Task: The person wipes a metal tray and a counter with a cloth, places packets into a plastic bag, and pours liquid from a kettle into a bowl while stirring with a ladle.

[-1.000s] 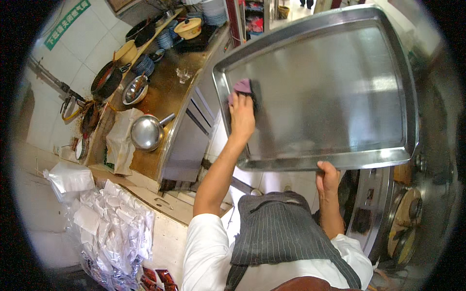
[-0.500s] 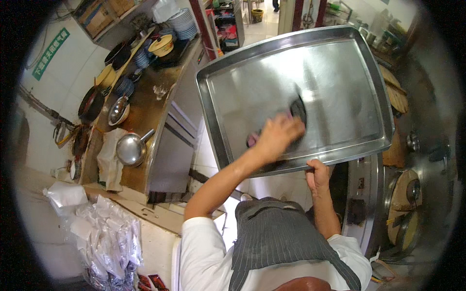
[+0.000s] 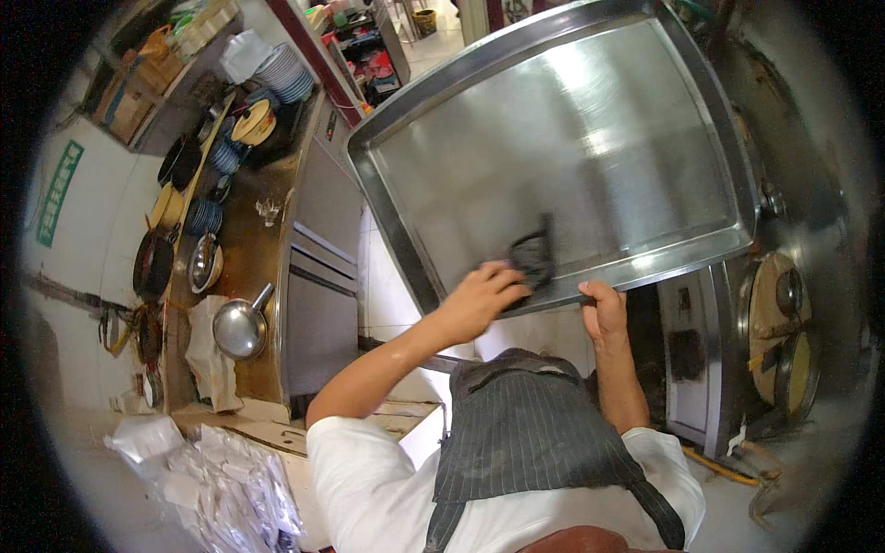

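Observation:
A large rectangular metal tray [image 3: 442, 184] with raised rims hangs tilted in front of me above the floor. My right hand [image 3: 605, 315] grips its near rim, thumb on the upper side and the other fingers out of sight beneath. Over the tray's near left corner, my left hand [image 3: 479, 300] is closed on a dark, purplish cloth. The cloth [image 3: 533, 258] is blurred and lies against the tray's inner surface near the rim, partly hidden by the fingers; its dark edge blends with its reflection in the metal.
On the left a counter [image 3: 244, 198] carries a steel ladle-like pan [image 3: 241, 329], bowls, dark pans and stacked plates [image 3: 284, 74]. Plastic-wrapped packages [image 3: 221, 479] lie at lower left. Round wooden lids [image 3: 774, 304] stand on the right. A doorway [image 3: 431, 41] opens at the far side.
My left hand has drawn back toward me and left with the cloth, from the tray's middle to its near left rim. The tray appears slightly higher and farther left in view; my right hand keeps its grip.

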The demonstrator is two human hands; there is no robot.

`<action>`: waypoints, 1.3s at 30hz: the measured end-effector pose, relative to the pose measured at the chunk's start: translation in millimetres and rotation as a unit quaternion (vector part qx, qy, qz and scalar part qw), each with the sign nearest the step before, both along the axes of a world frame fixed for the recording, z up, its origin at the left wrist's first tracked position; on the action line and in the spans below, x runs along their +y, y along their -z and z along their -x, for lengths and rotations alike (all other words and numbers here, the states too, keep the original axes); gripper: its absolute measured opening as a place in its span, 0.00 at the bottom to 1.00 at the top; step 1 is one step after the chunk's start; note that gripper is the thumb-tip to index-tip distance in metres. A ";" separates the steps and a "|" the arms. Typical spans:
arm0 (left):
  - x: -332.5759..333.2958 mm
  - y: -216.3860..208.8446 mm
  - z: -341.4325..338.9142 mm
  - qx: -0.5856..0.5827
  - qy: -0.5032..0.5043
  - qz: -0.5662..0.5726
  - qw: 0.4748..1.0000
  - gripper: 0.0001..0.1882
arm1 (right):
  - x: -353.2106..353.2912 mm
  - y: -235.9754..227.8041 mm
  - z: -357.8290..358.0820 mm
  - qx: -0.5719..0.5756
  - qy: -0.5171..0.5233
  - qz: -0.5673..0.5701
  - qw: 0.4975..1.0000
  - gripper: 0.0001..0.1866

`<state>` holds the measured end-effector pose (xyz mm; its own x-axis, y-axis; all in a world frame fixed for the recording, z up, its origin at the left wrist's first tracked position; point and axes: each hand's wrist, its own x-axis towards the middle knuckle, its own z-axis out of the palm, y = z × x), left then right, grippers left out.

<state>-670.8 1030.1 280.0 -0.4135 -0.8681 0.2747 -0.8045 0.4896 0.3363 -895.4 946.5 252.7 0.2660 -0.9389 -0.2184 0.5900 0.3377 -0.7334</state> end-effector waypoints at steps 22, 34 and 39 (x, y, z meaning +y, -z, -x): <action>-2.6 41.4 -29.2 -0.300 -0.064 -0.007 0.952 0.11 | 37.5 -13.1 24.5 0.019 0.188 0.044 0.981 0.23; -157.6 -55.5 -128.8 -0.403 -0.193 0.228 0.865 0.15 | 64.9 -20.4 47.5 0.040 0.258 0.009 0.965 0.33; -152.8 -16.7 -71.7 -0.353 -0.138 0.224 0.898 0.14 | 66.7 -2.3 70.4 0.039 0.296 -0.037 0.954 0.34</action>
<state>-599.1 877.3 296.7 -0.4078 -0.8324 0.3752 -0.8513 0.1981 -0.4858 -965.7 1013.3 255.0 -0.3254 -0.9006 -0.2882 0.6383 0.0157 -0.7696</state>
